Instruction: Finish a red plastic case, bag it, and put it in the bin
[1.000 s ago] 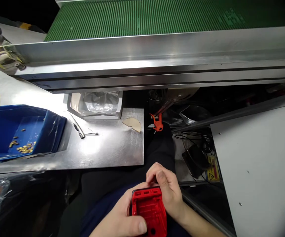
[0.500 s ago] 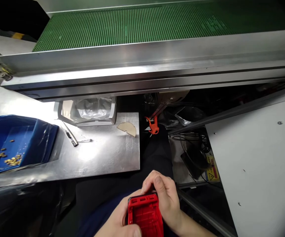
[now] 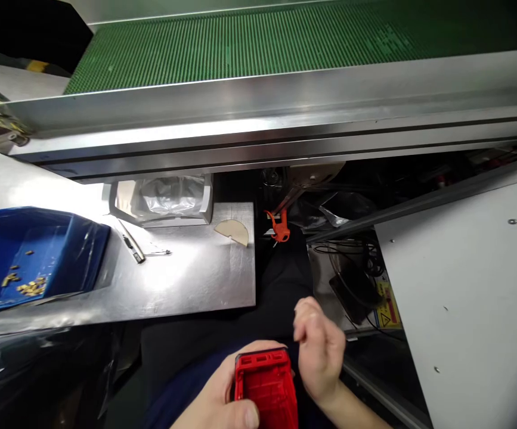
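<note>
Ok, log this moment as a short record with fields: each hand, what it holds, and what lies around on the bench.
left hand: grips the red plastic housing from its left side, thumb on the near edge
right hand: just right of the housing, fingers curled, blurred; no contact visible
housing: open side up, ribbed inside
bench: steel plate with a blue bin, a small tool and a tan half-disc
bin contents: small brass parts
behind: green conveyor belt

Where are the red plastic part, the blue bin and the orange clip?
red plastic part (image 3: pixel 267 384), head view, ribbed inner face
blue bin (image 3: pixel 39 250), head view, inner floor
orange clip (image 3: pixel 279 226), head view, its body
</note>
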Action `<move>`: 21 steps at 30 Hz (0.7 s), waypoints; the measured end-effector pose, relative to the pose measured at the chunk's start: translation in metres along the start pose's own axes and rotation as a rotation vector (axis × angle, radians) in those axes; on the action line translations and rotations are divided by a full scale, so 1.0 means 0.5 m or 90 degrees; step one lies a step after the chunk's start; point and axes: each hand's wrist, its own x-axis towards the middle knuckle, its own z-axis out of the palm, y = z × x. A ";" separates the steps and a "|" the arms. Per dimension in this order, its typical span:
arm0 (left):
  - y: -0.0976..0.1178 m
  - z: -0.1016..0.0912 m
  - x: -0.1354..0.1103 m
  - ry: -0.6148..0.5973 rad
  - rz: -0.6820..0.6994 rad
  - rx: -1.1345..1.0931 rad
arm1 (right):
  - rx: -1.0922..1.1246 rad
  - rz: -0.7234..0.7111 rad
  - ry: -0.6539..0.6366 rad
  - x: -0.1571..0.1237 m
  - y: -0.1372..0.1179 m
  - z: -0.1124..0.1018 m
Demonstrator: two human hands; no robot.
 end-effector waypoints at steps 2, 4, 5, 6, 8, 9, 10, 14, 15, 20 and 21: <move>-0.005 -0.002 -0.003 -0.003 -0.010 -0.018 | -0.015 0.013 0.077 0.018 0.006 -0.016; -0.011 -0.005 -0.004 0.003 -0.009 -0.023 | -0.041 0.053 -0.002 0.040 -0.004 -0.025; -0.014 -0.007 -0.002 0.004 -0.005 -0.020 | -0.049 0.070 -0.099 0.050 -0.016 -0.026; -0.017 -0.009 0.000 0.001 0.004 -0.015 | -0.050 0.084 -0.212 0.059 -0.030 -0.024; -0.021 -0.012 0.004 -0.008 0.034 -0.001 | -0.030 0.084 -0.430 0.070 -0.059 -0.015; -0.022 -0.014 0.006 -0.012 0.053 0.008 | -0.013 0.067 -0.506 0.072 -0.070 -0.009; -0.023 -0.014 0.007 -0.011 0.069 0.018 | -0.004 0.042 -0.553 0.071 -0.074 -0.004; -0.018 -0.013 -0.004 -0.017 0.040 0.015 | -0.052 -0.003 -0.360 0.060 -0.042 -0.012; -0.016 -0.012 -0.008 -0.024 0.023 0.001 | -0.067 0.019 -0.255 0.059 -0.029 -0.020; -0.016 -0.012 -0.016 -0.008 0.014 -0.022 | -0.110 0.108 -0.208 0.075 -0.031 -0.043; -0.018 -0.013 -0.015 -0.005 0.024 -0.014 | -0.110 0.107 -0.303 0.077 -0.043 -0.042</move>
